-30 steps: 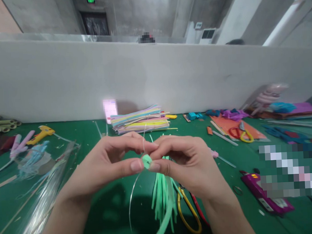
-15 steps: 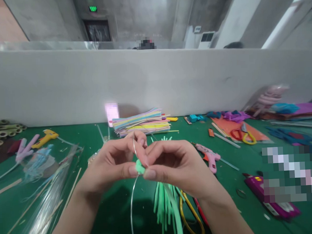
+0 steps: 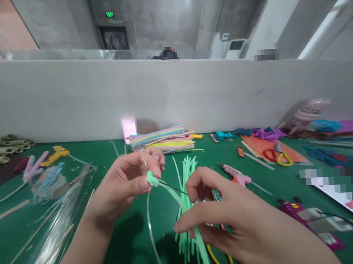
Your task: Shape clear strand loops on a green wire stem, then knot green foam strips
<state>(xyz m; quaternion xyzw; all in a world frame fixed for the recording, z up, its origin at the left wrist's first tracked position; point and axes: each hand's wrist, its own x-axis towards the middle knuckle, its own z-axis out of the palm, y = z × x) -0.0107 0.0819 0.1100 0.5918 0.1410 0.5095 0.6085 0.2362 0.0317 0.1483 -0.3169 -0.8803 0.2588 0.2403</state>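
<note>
My left hand [image 3: 131,177] pinches a small light green knot [image 3: 153,179] between thumb and fingertips. A clear, thin wire [image 3: 149,216] passes by the knot, looping above the fingers and hanging down below. From the knot a flat light green strip [image 3: 173,196] runs down to the right, and a thin dark line lies beside it. My right hand [image 3: 216,212] is over this strip with its fingers apart; part of the strip is hidden behind them. Beneath lies a loose bundle of light green strips [image 3: 188,169] on the green table [image 3: 123,245], partly covered by my right hand.
A bundle of pastel strips [image 3: 162,140] and a lit phone [image 3: 129,130] are by the white partition [image 3: 88,97]. To the right are a pink glue gun [image 3: 236,173], scissors [image 3: 281,158] and a purple power strip [image 3: 293,208]; left, a yellow glue gun [image 3: 55,155] and clear plastic packets [image 3: 63,220].
My right hand has let go of the knot and moved right and down, its fingers spreading. The left hand keeps its pinch, and more of the strip shows. The view has shifted slightly.
</note>
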